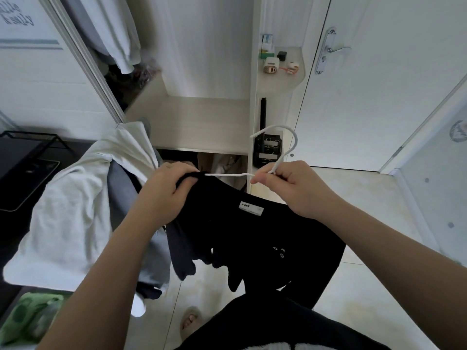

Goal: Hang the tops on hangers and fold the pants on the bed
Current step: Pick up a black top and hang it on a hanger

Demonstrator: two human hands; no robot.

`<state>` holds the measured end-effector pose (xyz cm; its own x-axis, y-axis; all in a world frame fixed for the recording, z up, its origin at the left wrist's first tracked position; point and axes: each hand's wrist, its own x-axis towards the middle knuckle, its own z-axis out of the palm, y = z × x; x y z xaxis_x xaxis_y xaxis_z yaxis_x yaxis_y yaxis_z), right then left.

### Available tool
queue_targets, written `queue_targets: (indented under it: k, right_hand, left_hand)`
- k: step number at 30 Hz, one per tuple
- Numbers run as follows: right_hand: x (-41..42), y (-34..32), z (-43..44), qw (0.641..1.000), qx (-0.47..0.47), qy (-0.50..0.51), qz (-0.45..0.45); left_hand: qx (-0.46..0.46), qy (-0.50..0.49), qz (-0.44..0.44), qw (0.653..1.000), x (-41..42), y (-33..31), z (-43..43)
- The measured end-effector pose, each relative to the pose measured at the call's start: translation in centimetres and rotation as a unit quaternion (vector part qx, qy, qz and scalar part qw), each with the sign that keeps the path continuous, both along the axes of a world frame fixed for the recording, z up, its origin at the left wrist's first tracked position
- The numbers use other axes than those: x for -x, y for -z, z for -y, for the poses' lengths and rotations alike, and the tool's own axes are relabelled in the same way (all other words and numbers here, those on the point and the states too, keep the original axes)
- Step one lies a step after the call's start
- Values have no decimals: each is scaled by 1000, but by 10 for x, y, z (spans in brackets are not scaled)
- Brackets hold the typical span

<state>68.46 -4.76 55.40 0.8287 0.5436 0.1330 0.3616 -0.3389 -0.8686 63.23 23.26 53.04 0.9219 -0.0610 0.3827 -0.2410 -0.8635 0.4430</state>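
A: Now, centre frame. Where's the top [252, 236]?
B: Black, hanging mid-frame below both hands, label [251, 208] facing up. Not on a bed; held in the air before the open wardrobe [202, 117].
A: Hands?
B: Left hand [166, 188] curled tight round the top's shoulder edge, fingers [185, 185] bunching the cloth. Right hand [290, 188] pinches the white hanger [227, 175] at the base of its hook [293, 140], other fingers curled in.
A: Axis?
B: Hanger arm runs level, left to right across the frame, from the right pinch straight toward the left hand. Its tip vanishes into the cloth at the left fingers. Hook points to the upper right.
A: The move turns on?
B: Likely the left hand, nearer that tip, drawing the shoulder along the arm. Hanger's other arm is hidden; cannot tell if it is seated.
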Motion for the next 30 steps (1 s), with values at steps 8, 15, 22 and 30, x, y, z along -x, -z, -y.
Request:
queue_targets:
  k: [8, 15, 22, 30]
  right_hand:
    - [-15, 0, -12, 999, 29, -24, 6]
    - [-41, 35, 57, 984, 174, -9, -19]
    - [-57, 64, 93, 966, 234, 107, -22]
    - [-52, 28, 78, 974, 25, 223, 8]
  left_hand:
    - [41, 48, -33, 997, -10, 2, 18]
    - [80, -42, 37, 995, -8, 0, -5]
    - [49, -68, 48, 995, -9, -10, -27]
    - [33, -63, 34, 997, -6, -8, -29]
